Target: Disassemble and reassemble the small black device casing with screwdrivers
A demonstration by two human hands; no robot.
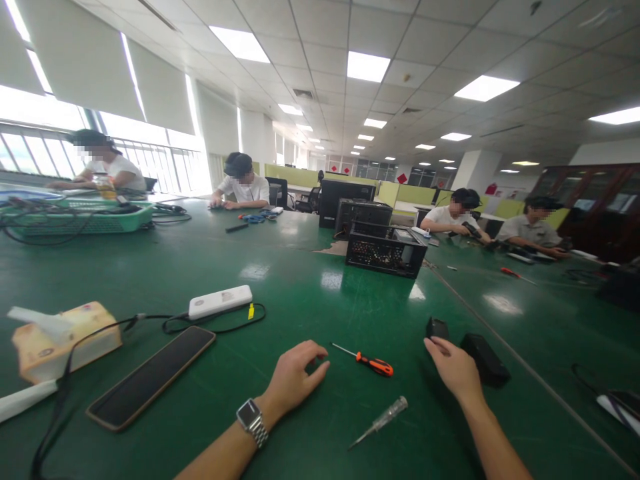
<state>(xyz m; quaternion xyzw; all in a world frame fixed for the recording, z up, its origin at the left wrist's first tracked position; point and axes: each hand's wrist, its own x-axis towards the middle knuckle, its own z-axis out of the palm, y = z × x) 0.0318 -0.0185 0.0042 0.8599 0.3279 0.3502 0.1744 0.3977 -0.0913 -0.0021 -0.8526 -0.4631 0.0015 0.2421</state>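
Note:
My left hand [299, 375], with a watch [252, 421] on its wrist, is over the green table, fingers curved and apart, holding nothing. Just right of it lies an orange and black screwdriver [375, 364], its shaft pointing left. Nearer to me is a clear-handled screwdriver [384, 419]. My right hand [454, 371] has its thumb and fingertips at a small black block [437, 328], closed on its near edge; part of the fingers is hidden behind the hand. Beside that hand, to the right, lies a larger black block [485, 360].
A phone [153, 377], a tissue pack [67, 340] and a white power bank [221, 302] with a cable lie left. Opened black computer cases [385, 250] stand mid-table. A green basket [85, 222] holds cables. Several people sit around the far side.

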